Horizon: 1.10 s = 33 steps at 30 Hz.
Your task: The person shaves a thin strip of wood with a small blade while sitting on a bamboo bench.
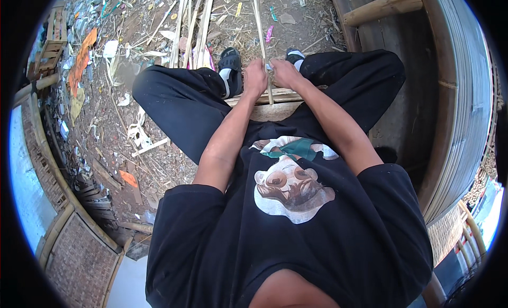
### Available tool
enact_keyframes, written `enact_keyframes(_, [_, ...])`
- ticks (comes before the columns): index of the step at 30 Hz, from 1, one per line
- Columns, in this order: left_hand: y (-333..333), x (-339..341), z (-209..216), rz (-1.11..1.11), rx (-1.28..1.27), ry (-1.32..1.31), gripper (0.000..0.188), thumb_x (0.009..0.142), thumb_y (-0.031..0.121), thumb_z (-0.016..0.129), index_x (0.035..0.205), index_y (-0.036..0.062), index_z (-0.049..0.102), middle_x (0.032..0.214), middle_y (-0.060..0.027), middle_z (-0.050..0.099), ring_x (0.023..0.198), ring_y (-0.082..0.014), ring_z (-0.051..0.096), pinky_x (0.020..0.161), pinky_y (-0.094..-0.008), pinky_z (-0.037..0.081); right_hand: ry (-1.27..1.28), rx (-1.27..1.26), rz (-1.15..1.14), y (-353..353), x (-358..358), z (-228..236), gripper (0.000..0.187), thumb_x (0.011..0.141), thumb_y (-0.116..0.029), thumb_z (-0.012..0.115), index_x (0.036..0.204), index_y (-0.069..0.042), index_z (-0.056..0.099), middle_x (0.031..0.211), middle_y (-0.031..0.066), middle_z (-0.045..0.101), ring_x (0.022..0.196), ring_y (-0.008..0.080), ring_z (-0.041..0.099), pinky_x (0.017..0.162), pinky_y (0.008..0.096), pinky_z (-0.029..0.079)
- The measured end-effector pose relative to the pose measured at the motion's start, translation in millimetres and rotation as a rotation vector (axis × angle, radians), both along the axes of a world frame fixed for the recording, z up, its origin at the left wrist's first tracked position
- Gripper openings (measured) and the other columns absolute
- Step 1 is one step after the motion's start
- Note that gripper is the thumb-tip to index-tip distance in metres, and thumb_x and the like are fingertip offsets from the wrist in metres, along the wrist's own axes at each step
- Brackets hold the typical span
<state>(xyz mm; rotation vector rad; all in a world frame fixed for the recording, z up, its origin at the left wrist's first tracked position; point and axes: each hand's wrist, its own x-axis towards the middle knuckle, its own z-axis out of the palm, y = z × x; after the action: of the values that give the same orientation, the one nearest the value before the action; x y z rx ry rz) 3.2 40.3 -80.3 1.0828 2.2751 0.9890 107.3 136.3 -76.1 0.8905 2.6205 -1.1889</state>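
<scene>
Seated work, knees wide. Thin bamboo strip (pixel 259 24) runs approx. lengthwise betw. the feet, far part out over littered ground (pixel 148 96), near end just above the pale plank (pixel 278 112) in front of the lap.

Technique (my judgement): looks like close handwork on the strip, both hands at one spot. Best w/ L as steady anchor, R making small, controlled moves; strip held straight, w/o twist, so fibres don't split off-line. Fingertips clear of the edges, prob. sharp; any push directed away from legs. Far length needs free run, esp. re: loose strips (pixel 204 27) lying to the L, beyond the L knee.

Hands: L hand (pixel 256 77) curled, fingers closed, seems to grip strip along its inner side. R hand (pixel 286 74) also bent inward, opp. side of strip, knuckles near L's; very little gap betw. them. Small pale item (pixel 269 67) shows in that gap, at the strip; too small to ID (blade? scrap?). Can't tell if R grips that item, the strip, or both, nor how far its fingers are open.
</scene>
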Motion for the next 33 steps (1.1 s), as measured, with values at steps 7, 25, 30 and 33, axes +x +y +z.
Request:
enact_keyframes(7, [18, -10, 6, 0.053, -0.245, -0.149, 0.036, 0.092, 0.029, 0.041, 0.089, -0.0015, 0.059, 0.085, -0.0258, 0.059, 0.087, -0.0439, 0.056, 0.074, -0.0475, 0.044, -0.042, -0.111, 0.008, 21, -2, 1, 0.024, 0.087, -0.022, 0.047, 0.095, -0.002, 0.059, 0.093, 0.0241, 0.060, 0.093, 0.0411, 0.056, 0.079, 0.0477, 0.044])
enact_keyframes(25, [99, -77, 18, 0.387, 0.029, -0.924, 0.012, 0.084, -0.003, 0.056, 0.095, -0.0088, 0.054, 0.076, -0.0160, 0.062, 0.063, -0.0247, 0.067, 0.047, -0.0319, 0.056, -0.068, -0.065, 0.413, 60, -57, 65, 0.021, 0.080, -0.024, 0.061, 0.083, -0.003, 0.062, 0.076, 0.0162, 0.063, 0.075, 0.0321, 0.061, 0.067, 0.0406, 0.047])
enact_keyframes(30, [127, -92, 72, 0.342, 0.086, -0.890, 0.015, 0.085, 0.000, 0.056, 0.098, -0.0075, 0.054, 0.081, -0.0147, 0.063, 0.061, -0.0222, 0.066, 0.046, -0.0287, 0.054, 0.090, 0.137, 0.394, 80, -68, 88, 0.017, 0.077, -0.018, 0.061, 0.079, 0.000, 0.060, 0.082, 0.0224, 0.060, 0.082, 0.0382, 0.059, 0.072, 0.0458, 0.047])
enact_keyframes(33, [136, -101, 90, 0.331, 0.140, -0.739, 0.018, 0.085, 0.001, 0.056, 0.101, -0.0063, 0.054, 0.078, -0.0134, 0.063, 0.056, -0.0198, 0.064, 0.045, -0.0277, 0.052, -0.020, 0.243, 0.346, 80, -68, 107, 0.014, 0.079, -0.010, 0.055, 0.083, 0.002, 0.060, 0.087, 0.0210, 0.062, 0.082, 0.0376, 0.062, 0.072, 0.0450, 0.052])
